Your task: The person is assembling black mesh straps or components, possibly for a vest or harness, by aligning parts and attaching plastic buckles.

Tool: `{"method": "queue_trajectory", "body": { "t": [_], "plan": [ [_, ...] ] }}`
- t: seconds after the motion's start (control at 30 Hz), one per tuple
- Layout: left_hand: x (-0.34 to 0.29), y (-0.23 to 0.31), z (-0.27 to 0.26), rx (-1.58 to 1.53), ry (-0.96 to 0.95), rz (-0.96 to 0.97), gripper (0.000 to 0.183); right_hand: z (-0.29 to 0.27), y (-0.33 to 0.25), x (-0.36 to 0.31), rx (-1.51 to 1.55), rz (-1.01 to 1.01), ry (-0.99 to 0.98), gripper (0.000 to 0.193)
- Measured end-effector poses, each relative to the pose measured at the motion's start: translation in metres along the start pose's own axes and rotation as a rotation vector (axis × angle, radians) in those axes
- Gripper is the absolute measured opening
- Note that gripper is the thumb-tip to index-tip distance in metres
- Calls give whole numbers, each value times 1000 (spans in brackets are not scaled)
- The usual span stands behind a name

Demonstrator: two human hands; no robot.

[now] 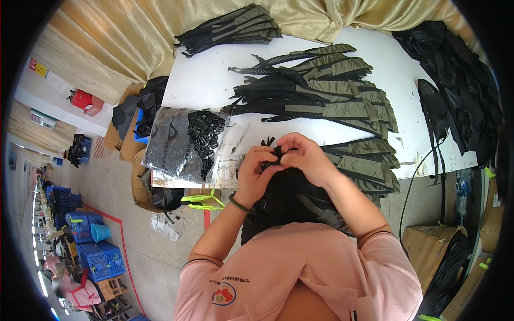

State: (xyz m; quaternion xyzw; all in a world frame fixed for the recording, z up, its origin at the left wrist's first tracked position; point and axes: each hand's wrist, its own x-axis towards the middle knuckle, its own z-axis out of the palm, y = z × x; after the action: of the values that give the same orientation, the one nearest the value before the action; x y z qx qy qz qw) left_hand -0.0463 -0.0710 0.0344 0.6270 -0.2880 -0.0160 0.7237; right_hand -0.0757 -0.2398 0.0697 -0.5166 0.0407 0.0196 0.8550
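Note:
Close together at the table's near edge, both my hands pinch a small black piece that looks like a strap end [277, 152]. My left hand [256, 172] grips it from the left, with its fingers curled in. From the other side my right hand [306, 159] holds it between thumb and fingers. Whether a buckle is in the pinch cannot be seen. Dark fabric [281, 198] hangs below my hands, in front of my body. Beside my left hand lies a clear plastic bag [170, 144] with several black plastic buckles [205, 134] at its opening.
Olive and black mesh shoulder straps [342, 88] lie in overlapping rows on the white table [201, 72], with another stack [235, 29] at the back. Black fabric pieces [450, 80] are heaped at right. Cardboard boxes [428, 251] and blue crates [99, 259] stand on the floor.

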Motion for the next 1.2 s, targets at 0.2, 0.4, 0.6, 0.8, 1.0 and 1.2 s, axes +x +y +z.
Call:
{"method": "queue_trajectory", "body": {
  "t": [0.2, 0.4, 0.6, 0.8, 1.0, 1.2],
  "plan": [
    [5, 9, -3, 235, -111, -24, 21, -3, -21, 3, -639, -79, -195, 10],
    [-19, 14, 2, -119, -136, -333, 27, -14, -7, 24, -520, 16, -268, 13],
    [-36, -3, -26, 507, 138, -286, 44, -79, 10, 107, -1574, -663, 307, 29],
    [-19, 2, -22, 398, 101, -221, 36, -112, 22, 122, -1786, -582, 199, 13],
    [30, -9, 0, -655, 117, -813, 34, -52, -47, 64, -1550, -673, -27, 14],
    [48, -44, -14, -1164, 1, -530, 23, -27, -112, -6, -1466, -479, -38, 13]
  ]
}}
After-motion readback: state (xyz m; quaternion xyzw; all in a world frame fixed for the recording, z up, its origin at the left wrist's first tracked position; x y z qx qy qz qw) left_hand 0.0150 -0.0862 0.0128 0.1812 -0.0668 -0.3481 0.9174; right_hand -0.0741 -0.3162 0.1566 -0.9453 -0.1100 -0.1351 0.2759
